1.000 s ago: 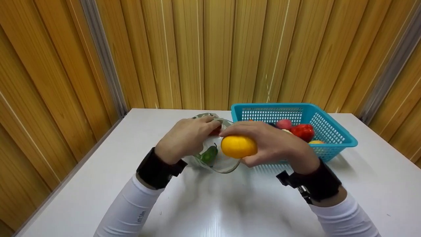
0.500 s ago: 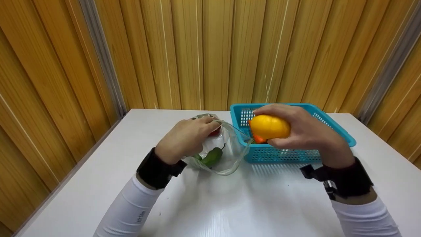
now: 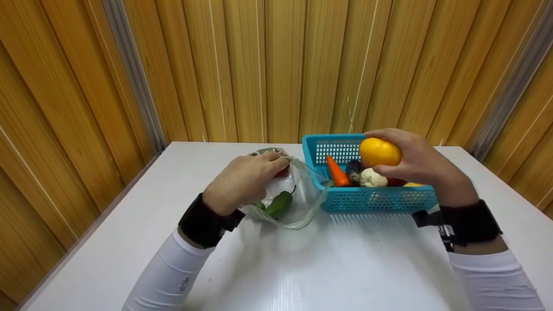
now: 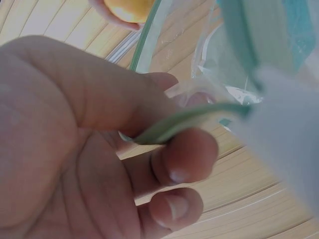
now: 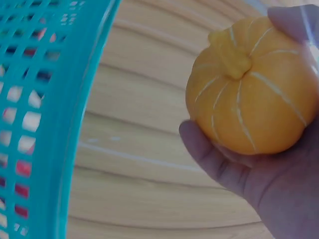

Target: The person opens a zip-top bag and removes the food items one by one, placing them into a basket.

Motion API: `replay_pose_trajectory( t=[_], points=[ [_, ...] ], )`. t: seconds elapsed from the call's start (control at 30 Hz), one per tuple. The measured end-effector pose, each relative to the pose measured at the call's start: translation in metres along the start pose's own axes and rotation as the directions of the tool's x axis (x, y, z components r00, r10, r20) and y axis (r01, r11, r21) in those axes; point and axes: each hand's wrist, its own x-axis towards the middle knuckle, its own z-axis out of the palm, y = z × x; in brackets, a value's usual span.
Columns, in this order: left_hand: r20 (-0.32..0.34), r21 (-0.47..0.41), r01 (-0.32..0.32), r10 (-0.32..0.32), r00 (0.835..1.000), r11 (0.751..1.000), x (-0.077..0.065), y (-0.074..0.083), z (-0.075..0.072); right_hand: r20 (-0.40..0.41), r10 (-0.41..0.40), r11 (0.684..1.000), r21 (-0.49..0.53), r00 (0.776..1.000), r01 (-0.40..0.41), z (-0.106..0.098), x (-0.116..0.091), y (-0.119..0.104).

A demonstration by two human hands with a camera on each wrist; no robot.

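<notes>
My right hand [image 3: 412,157] grips a small yellow-orange pumpkin [image 3: 380,151] above the right part of the blue plastic basket [image 3: 380,199]. In the right wrist view the pumpkin [image 5: 249,89] shows its stem and pale grooves, with fingers and thumb round its sides. My left hand [image 3: 242,183] pinches the rim of a clear plastic bag [image 3: 302,211]; the left wrist view shows the bag's green edge strip [image 4: 174,122] between thumb and fingers. Inside the bag lie a green pepper [image 3: 280,204] and a red thing [image 3: 283,172], partly hidden by the left hand.
In the basket are a carrot [image 3: 337,172], a dark eggplant [image 3: 354,170], a white cauliflower [image 3: 373,178] and red and yellow pieces partly covered by the right hand. The bag's mouth leans against the basket's left front corner. A wood-panelled wall [image 3: 285,73] stands behind the white table [image 3: 302,268].
My right hand has carried the pumpkin rightward and up, from over the bag to above the basket. The bag's mouth has spread toward the basket; the left hand has stayed in place.
</notes>
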Motion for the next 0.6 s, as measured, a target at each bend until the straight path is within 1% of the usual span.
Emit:
replay_pose_trajectory(
  t=[0.13, 0.23, 0.3, 0.47, 0.6],
  points=[
    [0.008, -0.001, 0.003, -0.003, 1.0, 1.0, 0.001, 0.001, -0.001, 0.036, 0.111, 0.992, -0.064, 0.993, -0.108, 0.003, 0.0, 0.018],
    [0.025, -0.009, 0.015, -0.015, 1.0, 1.0, 0.001, 0.002, -0.002, 0.08, 0.168, 0.982, -0.097, 0.982, -0.16, 0.011, -0.001, 0.037],
    [0.036, -0.014, 0.023, -0.022, 0.999, 1.0, 0.001, 0.002, -0.002, 0.108, 0.212, 0.974, -0.107, 0.971, -0.2, 0.017, -0.001, 0.049],
    [0.044, -0.018, 0.023, -0.023, 0.999, 1.0, 0.001, 0.003, -0.001, 0.194, 0.321, 0.947, -0.086, 0.927, -0.31, 0.033, -0.002, 0.076],
    [0.048, -0.021, 0.02, -0.019, 0.999, 1.0, 0.002, 0.003, -0.002, 0.263, 0.393, 0.919, -0.069, 0.881, -0.389, 0.04, -0.003, 0.087]
  ],
)
